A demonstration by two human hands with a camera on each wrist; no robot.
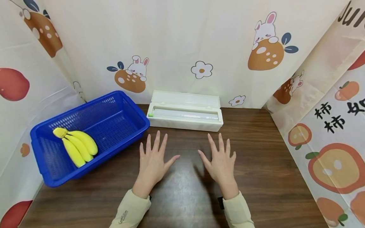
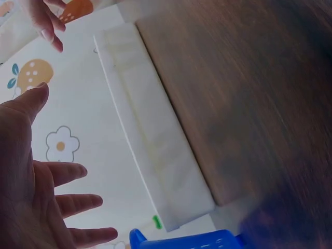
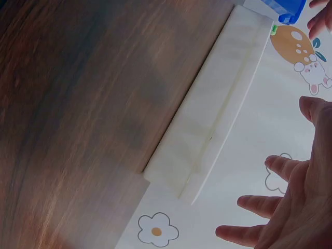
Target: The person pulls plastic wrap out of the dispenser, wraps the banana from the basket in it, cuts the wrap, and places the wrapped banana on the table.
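Observation:
My left hand (image 1: 153, 164) is held with spread, straight fingers over the table, palm down, holding nothing. Likewise spread and bare, my right hand (image 1: 220, 165) hovers to its right. Just beyond the fingertips lies a long white cling film dispenser (image 1: 185, 124), its lid (image 1: 186, 98) tipped back. Inside is a roll of clear film (image 1: 185, 114), and a small green tab (image 1: 150, 115) shows at the left end. In both wrist views the dispenser's front wall (image 2: 155, 124) (image 3: 212, 98) is seen close to the fingers. Left of the left hand, a bunch of bananas (image 1: 78, 145) rests in a blue plastic basket (image 1: 114, 150).
The basket stands at a slant on the left of the dark wooden table (image 1: 265, 164), its right corner next to the dispenser. Patterned cloth (image 1: 176, 38) hangs behind the table, with more cloth (image 1: 328, 152) along the right side and on the left.

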